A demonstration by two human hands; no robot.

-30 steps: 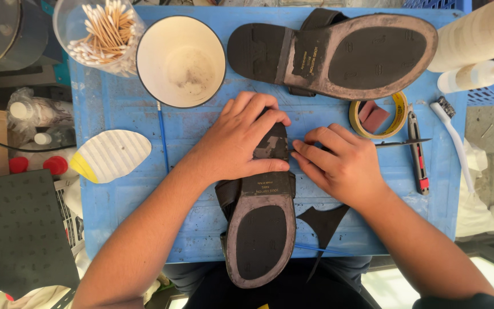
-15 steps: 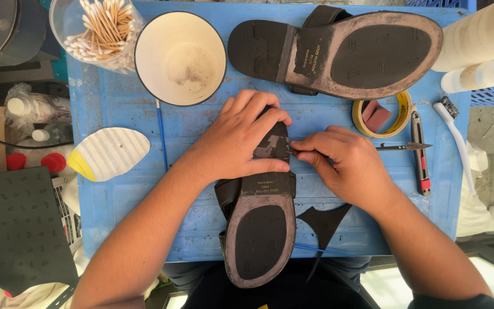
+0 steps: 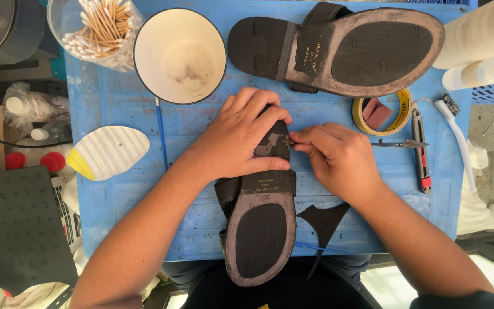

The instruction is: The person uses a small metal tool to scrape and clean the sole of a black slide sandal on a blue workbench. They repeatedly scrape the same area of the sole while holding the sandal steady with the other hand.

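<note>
A black sandal point(image 3: 261, 226) lies sole up on the blue table point(image 3: 121, 200), its heel end pointing away from me. My left hand point(image 3: 238, 137) presses flat over the heel part and holds it down. My right hand point(image 3: 335, 157) sits just right of the heel, with fingertips pinched at the heel's edge; what they pinch is too small to tell. A second matching sandal point(image 3: 338, 48) lies sole up across the far side of the table.
A white bowl point(image 3: 179, 54), a clear cup of cotton swabs point(image 3: 97, 28), a roll of yellow tape point(image 3: 381, 111), a utility knife point(image 3: 420, 151), tweezers point(image 3: 398, 143), a white-and-yellow sole piece point(image 3: 108, 151), a black cut-out scrap point(image 3: 324, 220) and a white toothbrush point(image 3: 458, 143) surround the work.
My right hand's fingers have shifted slightly left and closed tighter against the heel's edge. My left hand and the sandal stay put.
</note>
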